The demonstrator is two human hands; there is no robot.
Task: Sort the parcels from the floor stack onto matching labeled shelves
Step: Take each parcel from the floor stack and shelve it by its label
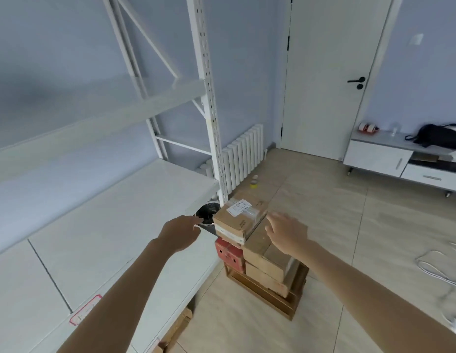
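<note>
Beside the white shelf (pixel 114 225), a floor stack of cardboard parcels stands. Both hands reach for the top parcel (pixel 238 220): left hand (pixel 182 231) and right hand (pixel 285 231) flank it, fingers loosely spread, holding nothing. Pickup seems about to begin; next, close both hands on its sides.

A stack of parcels (pixel 262 261) is seen on the tiled floor (pixel 336 225) beside a white shelf rack (pixel 214 123). The top parcel (pixel 238 220), brown with a white label, is flanked by the left hand (pixel 179 233) and the right hand (pixel 286 231), both held open and neither plainly touching it. A red box (pixel 228 253) is seen under it. A red-edged label (pixel 85 310) is stuck on the shelf (pixel 107 225).
</note>
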